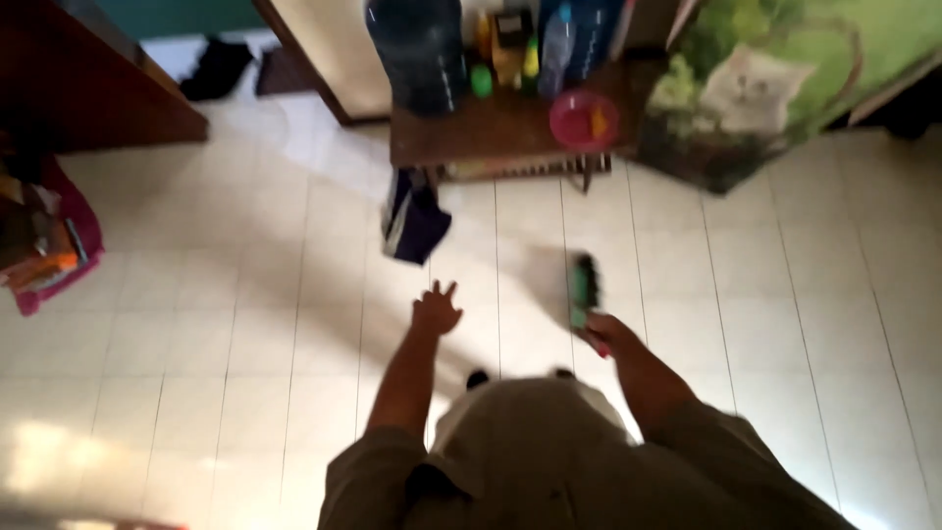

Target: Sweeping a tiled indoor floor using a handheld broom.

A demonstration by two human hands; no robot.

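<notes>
Two hands point(437, 310) point(605, 334), one green brush point(583, 288), one pink bowl point(583, 120), one large water jug point(417, 49), one hanging dark bag point(412, 218).

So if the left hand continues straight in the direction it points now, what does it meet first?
Probably the dark blue cloth hanging from the wooden table's edge; the left hand points up toward it with open fingers, though depth is unclear.

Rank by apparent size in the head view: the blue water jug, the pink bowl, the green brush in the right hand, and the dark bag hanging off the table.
1. blue water jug
2. dark bag
3. pink bowl
4. green brush, though it is blurred and nearer the camera, so unsure against the bowl.
</notes>
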